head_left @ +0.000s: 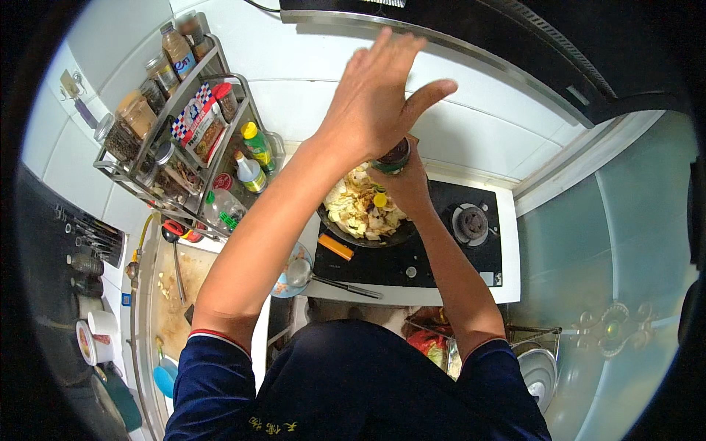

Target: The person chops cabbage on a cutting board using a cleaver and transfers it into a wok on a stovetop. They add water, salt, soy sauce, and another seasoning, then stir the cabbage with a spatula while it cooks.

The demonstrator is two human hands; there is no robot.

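My left hand is raised above the hob, holding nothing, its thumb apart from slightly blurred fingers. Below it, my right hand is wrapped round a dark bottle with a green band, its brown end facing up. A small yellow piece, perhaps its cap or spout, shows below that hand, over the food. Chopped pale cabbage with browned bits fills a dark wok under the hands. The wok sits on the left side of a black gas hob. My left hand and forearm hide part of the bottle and wok.
Left of the hob, a metal rack holds jars, bottles and packets. A steel ladle rests across a bowl at the hob's front. An orange lighter-like object lies by the wok. Overhead is a range hood.
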